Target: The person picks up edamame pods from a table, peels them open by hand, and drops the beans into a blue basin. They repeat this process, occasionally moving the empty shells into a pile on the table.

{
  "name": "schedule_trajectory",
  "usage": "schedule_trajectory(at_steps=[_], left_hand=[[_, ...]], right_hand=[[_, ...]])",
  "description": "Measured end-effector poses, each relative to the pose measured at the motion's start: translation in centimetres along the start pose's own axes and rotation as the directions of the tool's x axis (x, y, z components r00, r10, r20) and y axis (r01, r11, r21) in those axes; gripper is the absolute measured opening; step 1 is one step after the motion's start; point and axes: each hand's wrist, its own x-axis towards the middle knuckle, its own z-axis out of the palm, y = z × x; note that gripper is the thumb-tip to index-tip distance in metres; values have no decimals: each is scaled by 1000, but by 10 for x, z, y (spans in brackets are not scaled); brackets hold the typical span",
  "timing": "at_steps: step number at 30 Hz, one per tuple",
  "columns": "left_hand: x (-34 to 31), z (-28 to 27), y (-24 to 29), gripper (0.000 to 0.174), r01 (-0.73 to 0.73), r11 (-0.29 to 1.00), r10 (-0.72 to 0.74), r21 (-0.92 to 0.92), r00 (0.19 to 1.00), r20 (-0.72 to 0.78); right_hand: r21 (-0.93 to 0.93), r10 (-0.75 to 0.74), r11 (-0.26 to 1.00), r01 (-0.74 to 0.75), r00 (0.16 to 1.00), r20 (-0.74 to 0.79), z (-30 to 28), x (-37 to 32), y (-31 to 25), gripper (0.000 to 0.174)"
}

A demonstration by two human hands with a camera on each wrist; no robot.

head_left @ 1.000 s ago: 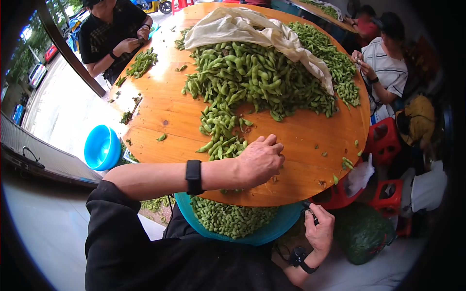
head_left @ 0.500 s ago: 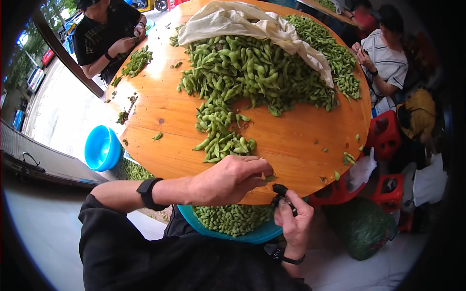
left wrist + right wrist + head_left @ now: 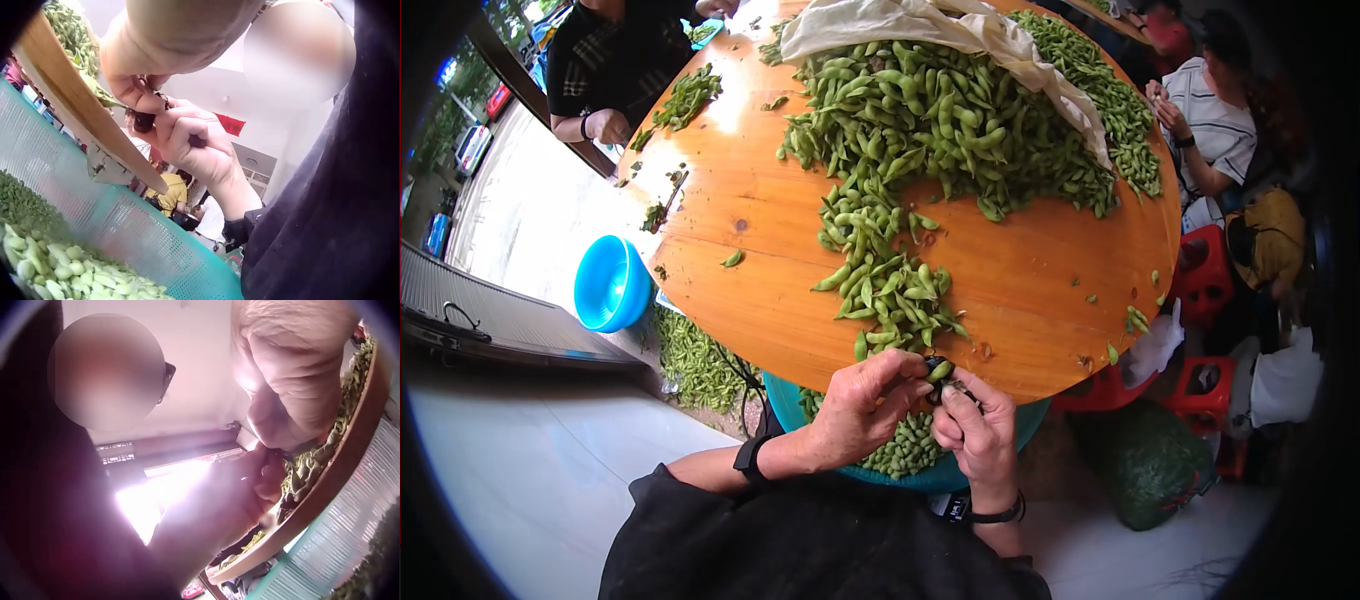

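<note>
Over the near table edge both hands meet around a green pod (image 3: 941,370). The left hand (image 3: 862,408) pinches the pod's left side between thumb and fingers. Curled round its right side is the right hand (image 3: 980,425), with black coverings on the fingertips by the pod. In the left wrist view the left hand (image 3: 169,40) and right hand (image 3: 200,140) touch at a dark fingertip cover (image 3: 144,121). Below the hands, a teal basket (image 3: 1028,425) holds shelled beans (image 3: 906,448). A strip of pods (image 3: 880,280) runs from the big heap towards the hands.
The wooden table (image 3: 1040,270) carries a large pod heap (image 3: 920,120) under a white cloth (image 3: 900,22). A blue basin (image 3: 612,284) stands at left, red stools (image 3: 1203,275) and a dark green bag (image 3: 1145,465) at right. Two people sit across the table.
The left hand has drawn back from the pods on the table to the near edge with a pod. The right hand has come up and left to meet it. The person at upper left has lowered an arm.
</note>
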Motion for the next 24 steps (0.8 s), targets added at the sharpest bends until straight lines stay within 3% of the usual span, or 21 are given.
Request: schedule_trajectory(at_steps=[4,11,13,14,15,16,17,19,20,21,23,24], left_hand=[[-3,1,-6,20,-85,992,87,97,996,-20],[0,-1,-4,24,-131,986,130,106,991,22],[-1,-4,-8,22,42,991,-27,-131,993,117],[-1,-5,-11,22,43,991,-28,-130,992,120],[0,-7,-14,20,221,869,-131,-443,965,225],[1,-7,-15,19,391,623,-188,-677,916,356],[1,-7,-15,19,393,623,-188,-677,915,358],[0,-5,-12,18,550,333,-230,-766,835,500],[2,-7,-7,18,578,269,-196,-770,816,544],[3,-8,-8,18,578,269,-197,-770,816,543],[5,-7,-9,19,559,446,-249,-699,827,504],[6,-6,-5,19,505,563,-221,-654,855,470]], right_hand=[[-22,-13,1000,13,1000,0,-4,-2,5,24],[-79,-49,995,54,997,55,-8,-6,1,26],[-92,-74,993,78,996,47,-10,-6,3,27],[-91,-75,993,79,996,45,-11,-6,4,27],[-63,-78,995,81,995,59,-13,-7,3,26],[-35,-81,996,83,994,73,-15,-8,3,26],[-34,-81,996,84,994,70,-18,-9,4,26],[174,-58,984,31,987,153,-23,-10,5,24],[194,-54,981,18,982,183,-24,-9,4,23],[194,-53,981,16,982,183,-23,-9,2,23],[-57,-38,997,44,994,104,-19,-10,-5,20],[-57,-38,997,44,994,102,-16,-10,-8,20]])
